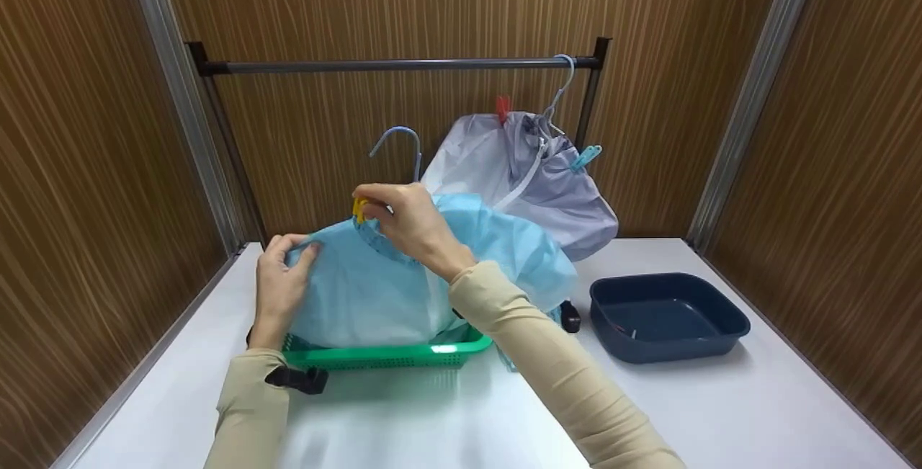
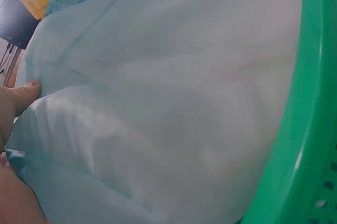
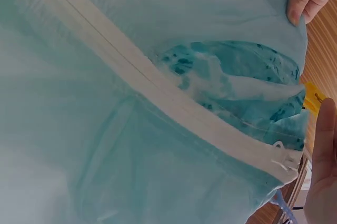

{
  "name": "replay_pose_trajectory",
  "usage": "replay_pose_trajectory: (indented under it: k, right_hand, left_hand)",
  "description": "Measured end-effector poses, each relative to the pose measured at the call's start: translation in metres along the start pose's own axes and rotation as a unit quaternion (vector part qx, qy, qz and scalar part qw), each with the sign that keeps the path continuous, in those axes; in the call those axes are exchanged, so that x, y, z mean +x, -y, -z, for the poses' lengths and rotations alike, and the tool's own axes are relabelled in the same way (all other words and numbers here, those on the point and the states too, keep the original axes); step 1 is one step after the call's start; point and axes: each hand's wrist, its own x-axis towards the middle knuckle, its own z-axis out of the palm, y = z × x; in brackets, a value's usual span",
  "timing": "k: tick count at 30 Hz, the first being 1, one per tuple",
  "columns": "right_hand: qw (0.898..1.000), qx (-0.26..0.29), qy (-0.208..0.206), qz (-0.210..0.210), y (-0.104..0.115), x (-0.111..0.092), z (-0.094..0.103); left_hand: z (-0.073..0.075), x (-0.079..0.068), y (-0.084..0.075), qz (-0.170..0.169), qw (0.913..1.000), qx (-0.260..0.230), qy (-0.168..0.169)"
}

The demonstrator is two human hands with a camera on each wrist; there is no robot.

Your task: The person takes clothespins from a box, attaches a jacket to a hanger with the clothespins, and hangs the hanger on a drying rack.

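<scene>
Pinching a yellow clip [image 1: 359, 210] on a blue jacket [image 1: 360, 289] over a basket [image 1: 389, 358], the right hand [image 1: 416, 222] works, head view; one purple jacket [image 1: 555, 199] already hangs, the blue not yet. Left-wrist view: left hand [image 1: 282, 278] gripping cloth. Right-wrist view: zip [image 3: 158, 88] seemingly closed.

A person's left sleeve [image 1: 248, 408] and right sleeve [image 1: 562, 368], both plain beige, fit the forearms closely, the cloth creased in soft folds. Each stops near the wrist, leaving left hand [image 1: 282, 278] and right hand [image 1: 416, 224] bare. A blocky black fitting [image 1: 297, 378] juts from the left sleeve near its end.
</scene>
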Motion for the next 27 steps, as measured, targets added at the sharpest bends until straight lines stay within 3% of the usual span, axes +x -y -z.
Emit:
replay_pose_trajectory:
  k: [10, 20, 27]
  right_hand:
    - [0.998, -0.042, 0.036, -0.031, 0.0025, 0.0050, -0.0023]
    - [0.994, -0.090, 0.064, -0.026, 0.0061, 0.0088, -0.0038]
    - [0.993, -0.101, 0.060, -0.007, 0.0037, 0.0073, -0.0068]
  left_hand:
    - [-0.0003, -0.0002, 0.0004, 0.014, 0.9999, -0.001, 0.008]
    - [-0.0003, 0.0000, -0.0003, 0.004, 1.0000, -0.002, 0.007]
    - [-0.0015, 0.0002, -0.0009, -0.001, 0.9999, -0.008, 0.009]
